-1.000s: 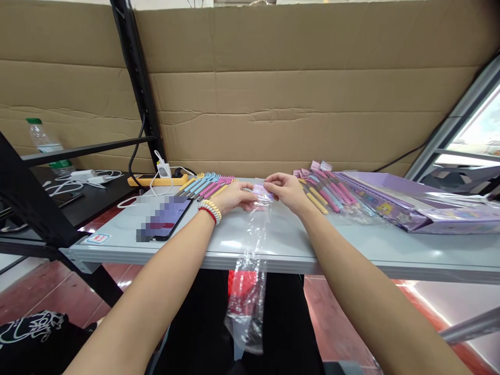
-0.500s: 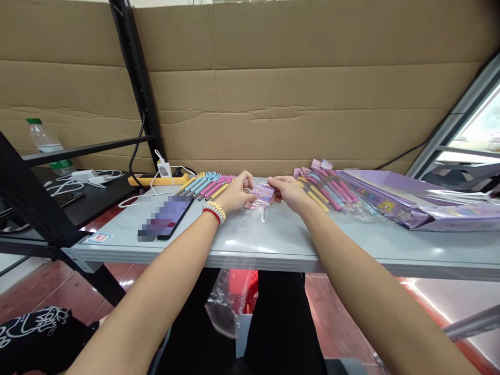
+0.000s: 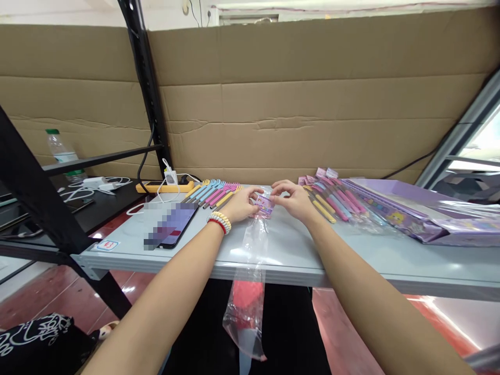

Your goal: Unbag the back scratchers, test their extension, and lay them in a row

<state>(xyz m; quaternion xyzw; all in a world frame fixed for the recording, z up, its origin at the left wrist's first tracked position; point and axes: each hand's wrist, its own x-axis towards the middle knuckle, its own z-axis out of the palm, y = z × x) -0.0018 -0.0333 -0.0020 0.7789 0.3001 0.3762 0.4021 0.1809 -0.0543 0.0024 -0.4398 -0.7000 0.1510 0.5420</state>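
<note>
My left hand pinches the left side of a small purple printed card at the top of a clear plastic bag. At the card's right edge, my right hand has its thumb and fingertips closed on it. The long bag runs down the table and hangs over its front edge. Left of my left hand lies a row of slim yellow, blue and pink sticks with fork-like ends. Bagged sticks with pink cards are piled right of my right hand.
A phone lies on the grey table at left, near a yellow power strip with white cables. A purple box in clear wrap takes up the right side. Cardboard stands behind, and a black post rises at left.
The view has tilted up slightly. My hands have moved closer together at the card, and the bag now hangs straighter and flatter over the table edge.
</note>
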